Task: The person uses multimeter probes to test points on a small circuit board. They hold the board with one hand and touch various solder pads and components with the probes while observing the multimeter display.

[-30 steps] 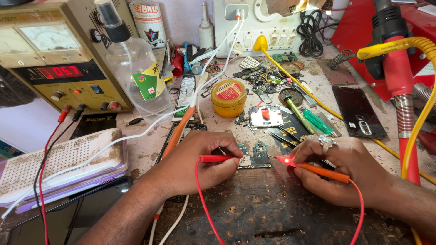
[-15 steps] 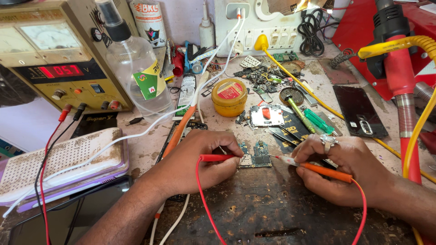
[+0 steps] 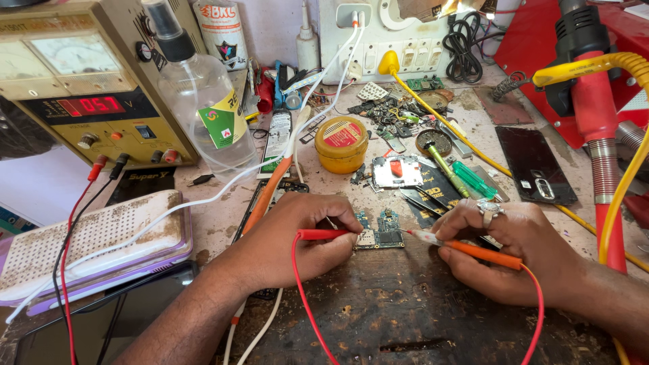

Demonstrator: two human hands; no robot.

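Left hand (image 3: 291, 236): pinching my red pen-shaped test probe with the red lead (image 3: 323, 234), fingers closed round the barrel, hand resting on the bench.

Right hand (image 3: 517, 253): closed round my other probe, the orange one with the pale tip and red lead (image 3: 466, 247), silver ring on one finger.

Board: small green bare circuit board with metal shields (image 3: 380, 234), flat on the dark worn wooden bench top (image 3: 378, 311), sitting right between my two hands.

The bit that matters: board is to the right of my left hand and to the left of my right. Both probes lie nearly level, pointing inward at each other. Red tip is at the board's left edge, orange tip just at its right edge. Can't tell if either tip actually touches a pad. Left hand looks a touch nearer.

Behind the board: round yellow tin of paste (image 3: 341, 143), clear plastic squeeze bottle with a black nozzle (image 3: 196, 101), beige bench power supply with a red readout (image 3: 88, 81) on the far left.

Far right: red hot-air handle with a yellow hose (image 3: 595, 101).
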